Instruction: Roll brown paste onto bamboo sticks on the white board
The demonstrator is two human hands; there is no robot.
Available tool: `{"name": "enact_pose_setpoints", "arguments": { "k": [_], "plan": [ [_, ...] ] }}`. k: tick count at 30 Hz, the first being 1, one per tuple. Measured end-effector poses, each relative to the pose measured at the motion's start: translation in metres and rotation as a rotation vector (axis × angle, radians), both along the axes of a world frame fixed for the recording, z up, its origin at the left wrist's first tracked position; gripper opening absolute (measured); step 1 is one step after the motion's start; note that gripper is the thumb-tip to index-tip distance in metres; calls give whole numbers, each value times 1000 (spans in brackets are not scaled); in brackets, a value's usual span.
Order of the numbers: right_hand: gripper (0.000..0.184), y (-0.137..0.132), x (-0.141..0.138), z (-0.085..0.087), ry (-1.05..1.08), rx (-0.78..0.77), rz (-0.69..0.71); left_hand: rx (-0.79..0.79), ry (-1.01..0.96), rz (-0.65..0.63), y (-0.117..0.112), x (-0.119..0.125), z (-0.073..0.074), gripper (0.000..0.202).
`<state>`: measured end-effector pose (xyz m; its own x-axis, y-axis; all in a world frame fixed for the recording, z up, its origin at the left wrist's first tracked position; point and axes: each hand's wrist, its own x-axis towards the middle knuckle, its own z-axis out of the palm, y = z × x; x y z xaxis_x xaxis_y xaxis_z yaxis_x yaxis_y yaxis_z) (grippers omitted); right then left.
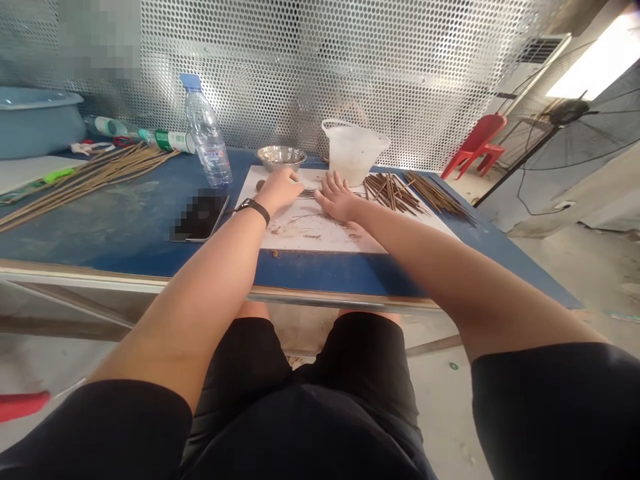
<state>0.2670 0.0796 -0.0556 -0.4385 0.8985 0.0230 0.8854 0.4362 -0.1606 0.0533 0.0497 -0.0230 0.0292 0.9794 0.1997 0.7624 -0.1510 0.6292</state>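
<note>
My left hand (pixel 281 188) lies palm down on a white board (pixel 320 230), fingers together over a thin brown stick (pixel 307 193) that shows between the two hands. My right hand (pixel 336 195) rests flat beside it with its fingers stretched out and spread, on the same stick. A black band is on my left wrist. A pile of brown sticks (pixel 400 190) lies on the board just right of my right hand.
A metal bowl (pixel 281 157) and a translucent plastic jug (pixel 353 152) stand behind the board. A water bottle (pixel 207 133) and a phone (pixel 200 215) sit to the left on the blue table (pixel 125 227). Long sticks (pixel 85 177) lie far left. A fan (pixel 575 113) stands at right.
</note>
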Motion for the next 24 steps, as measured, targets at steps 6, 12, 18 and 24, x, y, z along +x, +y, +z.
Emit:
{"name": "enact_pose_setpoints", "arguments": {
  "k": [6,12,18,24],
  "plan": [
    [103,-17,5,-3,42,18,37,-23,33,-11,-5,0,6,30],
    [113,-108,38,-2,22,-50,153,-12,95,-32,-7,2,7,9],
    [109,-185,67,10,13,-111,239,-13,107,-53,-13,3,12,6],
    [117,-193,55,17,-46,-143,167,-17,104,-80,-9,2,7,6]
  ]
}}
